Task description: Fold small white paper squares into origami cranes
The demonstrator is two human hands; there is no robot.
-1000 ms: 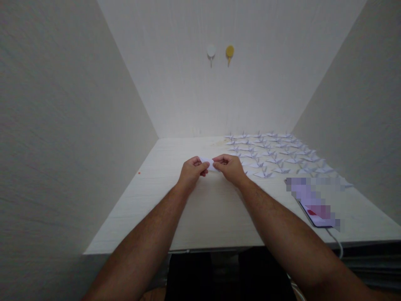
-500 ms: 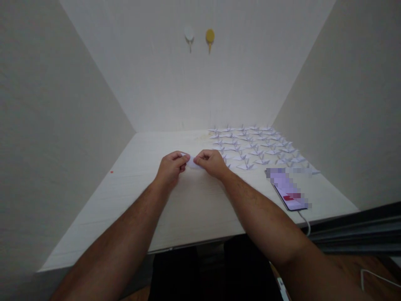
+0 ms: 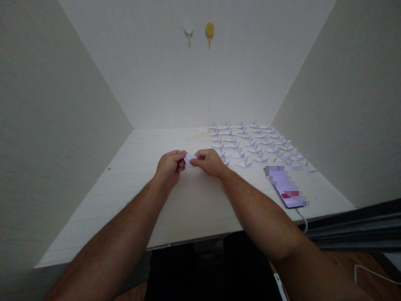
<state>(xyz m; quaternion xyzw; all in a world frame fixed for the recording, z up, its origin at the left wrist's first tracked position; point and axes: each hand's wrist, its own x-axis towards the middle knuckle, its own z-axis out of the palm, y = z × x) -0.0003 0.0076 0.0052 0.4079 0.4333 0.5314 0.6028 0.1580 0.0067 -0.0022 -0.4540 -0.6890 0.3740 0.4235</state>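
Between my two hands is a small piece of folded white paper point(image 3: 189, 159), held a little above the table. The thumb and fingers of my left hand point(image 3: 171, 164) pinch its left end. My right hand point(image 3: 209, 162) grips the right side, its thumb lying over the front of the paper. Fingers hide much of the paper, so its exact folds cannot be made out. Just right of my right hand stand rows of several white paper cranes point(image 3: 246, 163) on the white table point(image 3: 188, 209).
A lit phone point(image 3: 286, 188) with a white cable point(image 3: 302, 219) lies at the table's right front. Walls enclose the table at the back and both sides. A white hook point(image 3: 188, 29) and a yellow hook point(image 3: 209, 30) hang on the back wall. A red dot point(image 3: 109, 169) marks the left.
The paper has turned slightly between my fingers and shows more of its face. Both hands keep their pinch. The whole view has shifted a little.
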